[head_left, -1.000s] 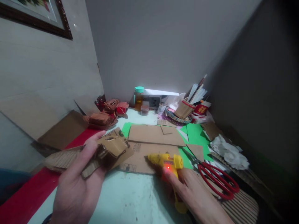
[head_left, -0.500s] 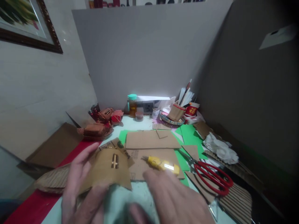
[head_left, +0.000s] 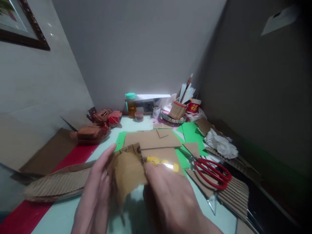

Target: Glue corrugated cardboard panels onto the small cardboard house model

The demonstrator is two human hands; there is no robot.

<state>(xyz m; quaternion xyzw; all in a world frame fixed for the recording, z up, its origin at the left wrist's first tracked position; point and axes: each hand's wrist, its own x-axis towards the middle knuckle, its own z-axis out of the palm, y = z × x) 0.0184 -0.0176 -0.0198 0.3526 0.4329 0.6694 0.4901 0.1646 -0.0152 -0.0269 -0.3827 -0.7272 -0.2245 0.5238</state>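
A curved piece of brown cardboard [head_left: 129, 172] stands between my hands, bent into an arch. My left hand [head_left: 97, 188] is closed along its left side, with the thumb side upward. At the opposite edge, my right hand [head_left: 170, 195] is curled with its fingertips against the cardboard; most of those fingers are hidden behind the knuckles. Just beyond my right hand lies a yellow-handled tool [head_left: 156, 160] with a dark narrow tip, partly covered by the hand. It rests on flat cardboard sheets [head_left: 151, 139].
Red-handled scissors [head_left: 214, 172] lie on the right, near corrugated scraps [head_left: 234, 195] and crumpled white tissue [head_left: 220, 143]. A ribbed cardboard boat shape [head_left: 58, 183] is at left. Behind stand reddish craft models [head_left: 91, 131], a jar with a turquoise lid [head_left: 131, 105] and a stick holder [head_left: 177, 110].
My right hand has moved left onto the cardboard's right edge. The arched piece has turned, and its small cut-out window no longer shows. The camera view has shifted.
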